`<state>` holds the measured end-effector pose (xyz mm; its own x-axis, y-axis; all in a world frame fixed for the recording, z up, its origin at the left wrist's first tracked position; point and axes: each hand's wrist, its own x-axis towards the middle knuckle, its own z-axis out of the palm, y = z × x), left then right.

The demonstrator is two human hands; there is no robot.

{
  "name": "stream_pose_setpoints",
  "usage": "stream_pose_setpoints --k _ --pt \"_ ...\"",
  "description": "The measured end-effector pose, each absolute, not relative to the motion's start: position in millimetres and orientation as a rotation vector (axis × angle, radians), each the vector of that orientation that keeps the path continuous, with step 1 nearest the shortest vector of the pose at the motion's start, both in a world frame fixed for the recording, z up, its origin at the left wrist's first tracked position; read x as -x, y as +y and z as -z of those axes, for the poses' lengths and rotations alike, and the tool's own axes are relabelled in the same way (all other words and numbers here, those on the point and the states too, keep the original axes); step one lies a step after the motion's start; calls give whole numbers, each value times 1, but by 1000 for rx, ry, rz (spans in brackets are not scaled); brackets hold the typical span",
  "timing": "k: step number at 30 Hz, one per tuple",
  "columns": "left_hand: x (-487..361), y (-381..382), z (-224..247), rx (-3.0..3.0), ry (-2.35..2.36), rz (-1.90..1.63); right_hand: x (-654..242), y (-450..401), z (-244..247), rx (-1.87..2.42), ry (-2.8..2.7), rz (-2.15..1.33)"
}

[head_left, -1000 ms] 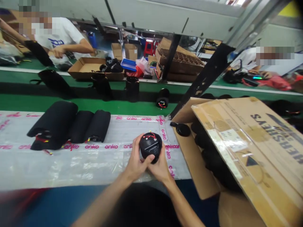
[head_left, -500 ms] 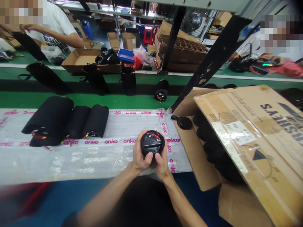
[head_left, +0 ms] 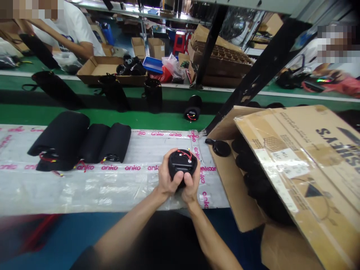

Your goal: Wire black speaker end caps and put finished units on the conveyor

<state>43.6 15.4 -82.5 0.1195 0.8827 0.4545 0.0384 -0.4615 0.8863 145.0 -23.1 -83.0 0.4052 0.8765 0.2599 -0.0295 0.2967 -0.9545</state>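
Between my hands I hold a black cylindrical speaker body (head_left: 182, 159), its end with a slot and red wires turned up toward me. My left hand (head_left: 168, 175) wraps round its left side. Round the right side is my right hand (head_left: 192, 180), and both thumbs press on the near edge of that end. Below it lies the plastic-covered work surface (head_left: 135, 191) with pink "anko" print. To the left, several black fabric-covered cylinders (head_left: 63, 135) lie on their sides, with red wires showing at their near ends.
An open cardboard box (head_left: 298, 157) with black cylinders inside stands at right; a round black cap (head_left: 221, 148) lies on its flap. Several black sleeves (head_left: 153, 95) stand on the green belt (head_left: 118, 119). A dark post (head_left: 253, 71) slants across. Co-workers sit across the line.
The black speaker body has tilted in my hands, and my thumbs have moved up onto its near edge. My view has shifted slightly. A co-worker at upper left has raised an arm.
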Motion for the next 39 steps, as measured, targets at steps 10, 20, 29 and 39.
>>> stream_pose_setpoints --k 10,20,29,39 --pt "-35 -16 85 -1724 917 -1391 -135 -47 87 1229 -1070 -603" --pt "15 36 10 -1526 766 -667 -133 -49 83 1225 -1086 -554" --pt "-13 94 -85 -2374 848 167 -136 -50 79 1207 -1123 -684" --pt "-63 101 -112 -2671 847 497 -151 -64 67 1281 -1132 -945"
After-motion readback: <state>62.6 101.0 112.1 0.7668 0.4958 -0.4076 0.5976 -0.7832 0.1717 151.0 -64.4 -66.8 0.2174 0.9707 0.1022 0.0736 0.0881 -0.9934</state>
